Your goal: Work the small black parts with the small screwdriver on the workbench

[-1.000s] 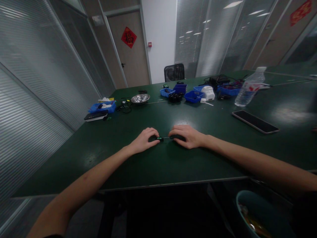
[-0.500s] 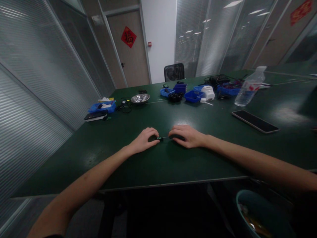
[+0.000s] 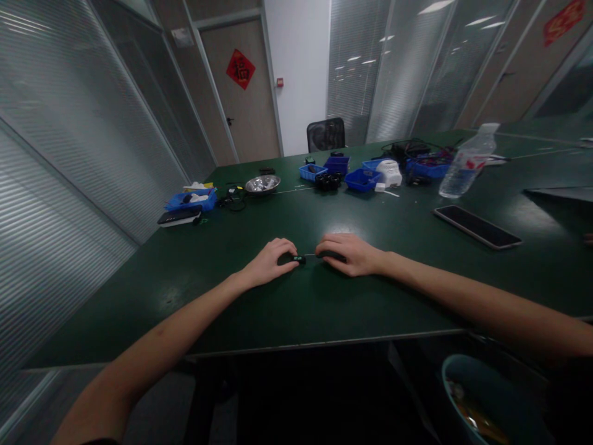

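My left hand (image 3: 270, 262) rests on the green table (image 3: 278, 321) with thumb and fingers closed on a small black device (image 3: 299, 259), which has green marks on its side. Across a short gap, my right hand (image 3: 353, 254) is closed around the black handle of a screwdriver (image 3: 331, 254). Its thin metal shaft points left at the device. Whether the tip touches the device is too small to tell. My palms hide part of both items.
A phone (image 3: 478, 227) and a clear plastic bottle (image 3: 469, 162) stand to the right. Blue trays (image 3: 362, 180), a metal bowl (image 3: 262, 185) and another blue tray (image 3: 191, 200) sit farther back. Below the table edge is a teal bin (image 3: 447, 377).
Both hands stay in nearly the same place, still holding the device and screwdriver. At the right edge, a dark flat object with a pale edge now shows where a dark blurred shape was.
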`<state>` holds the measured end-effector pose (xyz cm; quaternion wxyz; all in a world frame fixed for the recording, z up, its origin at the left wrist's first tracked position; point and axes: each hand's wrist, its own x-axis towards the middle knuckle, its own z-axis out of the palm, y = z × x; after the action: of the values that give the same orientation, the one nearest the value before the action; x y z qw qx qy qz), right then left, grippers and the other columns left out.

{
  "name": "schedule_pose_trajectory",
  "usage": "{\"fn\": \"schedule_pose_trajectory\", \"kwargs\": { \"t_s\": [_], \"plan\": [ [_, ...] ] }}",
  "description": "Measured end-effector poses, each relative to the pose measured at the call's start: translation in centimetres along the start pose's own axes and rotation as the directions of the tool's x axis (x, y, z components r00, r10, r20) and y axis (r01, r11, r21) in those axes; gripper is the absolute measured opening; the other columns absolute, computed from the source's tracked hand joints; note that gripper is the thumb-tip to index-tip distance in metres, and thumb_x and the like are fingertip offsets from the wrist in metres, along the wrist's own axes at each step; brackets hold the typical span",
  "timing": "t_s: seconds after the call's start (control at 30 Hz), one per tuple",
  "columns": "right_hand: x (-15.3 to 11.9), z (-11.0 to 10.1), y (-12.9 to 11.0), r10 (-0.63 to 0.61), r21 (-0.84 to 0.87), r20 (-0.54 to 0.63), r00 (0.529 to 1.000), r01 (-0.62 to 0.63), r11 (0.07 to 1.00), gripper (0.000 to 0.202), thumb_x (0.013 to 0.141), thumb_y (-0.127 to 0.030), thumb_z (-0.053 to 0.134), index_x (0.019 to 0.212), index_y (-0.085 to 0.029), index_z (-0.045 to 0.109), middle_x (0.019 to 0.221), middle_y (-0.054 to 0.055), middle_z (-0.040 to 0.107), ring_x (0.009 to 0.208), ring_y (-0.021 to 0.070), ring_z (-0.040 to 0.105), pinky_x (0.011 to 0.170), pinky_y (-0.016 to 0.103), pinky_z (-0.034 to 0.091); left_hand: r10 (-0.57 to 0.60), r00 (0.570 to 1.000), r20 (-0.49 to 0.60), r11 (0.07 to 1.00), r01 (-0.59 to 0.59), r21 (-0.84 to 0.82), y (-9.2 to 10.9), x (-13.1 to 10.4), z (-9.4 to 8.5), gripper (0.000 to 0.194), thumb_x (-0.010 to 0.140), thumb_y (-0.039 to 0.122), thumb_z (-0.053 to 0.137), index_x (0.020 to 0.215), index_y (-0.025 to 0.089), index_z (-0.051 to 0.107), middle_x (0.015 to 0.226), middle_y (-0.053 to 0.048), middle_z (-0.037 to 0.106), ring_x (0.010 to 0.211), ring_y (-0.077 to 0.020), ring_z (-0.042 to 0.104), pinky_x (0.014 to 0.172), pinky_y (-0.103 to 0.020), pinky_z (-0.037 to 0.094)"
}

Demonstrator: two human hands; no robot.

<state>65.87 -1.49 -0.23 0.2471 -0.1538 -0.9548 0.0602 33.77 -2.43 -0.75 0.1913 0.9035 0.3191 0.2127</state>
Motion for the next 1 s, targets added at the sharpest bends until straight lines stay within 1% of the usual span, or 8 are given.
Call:
{"fn": "schedule_pose_trajectory", "kwargs": {
  "t_s": [0.33,0.53,0.7,1.0],
  "plan": [
    [-0.21,-0.1,0.02,0.015,0.011,0.02,1.0,-0.015,1.0,0.024,0.107,-0.024,0.056,0.129,-0.018,0.063,0.116,0.012,0.069,0.095,0.023,0.066,0.083,0.038,0.053,0.003,1.0,-0.007,1.0,-0.003,0.001,-0.14,-0.14,0.08,0.022,0.107,0.041,0.066,0.115,0.022,0.07,0.131,-0.011,0.068,0.124,-0.0286,0.06,0.11,-0.046,0.048],
    [-0.09,0.01,-0.04,-0.002,-0.003,0.018,1.0,0.002,1.0,0.024,0.107,-0.024,0.057,0.128,-0.018,0.064,0.115,0.012,0.07,0.096,0.0239,0.067,0.083,0.039,0.054,0.003,1.0,-0.013,1.0,-0.003,0.014,-0.3,0.05,0.3,0.021,0.105,0.041,0.067,0.113,0.021,0.069,0.128,-0.011,0.069,0.121,-0.0287,0.061,0.11,-0.047,0.048],
    [-0.01,0.05,-0.15,-0.016,-0.012,0.014,1.0,0.016,1.0,0.023,0.108,-0.025,0.056,0.128,-0.019,0.065,0.116,0.012,0.07,0.095,0.023,0.067,0.084,0.038,0.054,-0.002,1.0,-0.011,1.0,0.002,0.023,-0.25,0.01,0.33,0.02,0.106,0.04,0.067,0.113,0.022,0.069,0.129,-0.01,0.069,0.122,-0.0285,0.061,0.109,-0.046,0.047],
    [0.15,0.08,-0.29,-0.02,-0.049,0.045,0.999,0.022,0.999,0.022,0.109,-0.026,0.056,0.128,-0.018,0.064,0.115,0.011,0.07,0.096,0.0222,0.066,0.083,0.037,0.054,0.01,1.0,-0.008,1.0,-0.009,0.02,-0.2,-0.08,0.14,0.02,0.107,0.04,0.066,0.115,0.022,0.069,0.13,-0.01,0.068,0.122,-0.0283,0.061,0.109,-0.046,0.047]
  ]
}}
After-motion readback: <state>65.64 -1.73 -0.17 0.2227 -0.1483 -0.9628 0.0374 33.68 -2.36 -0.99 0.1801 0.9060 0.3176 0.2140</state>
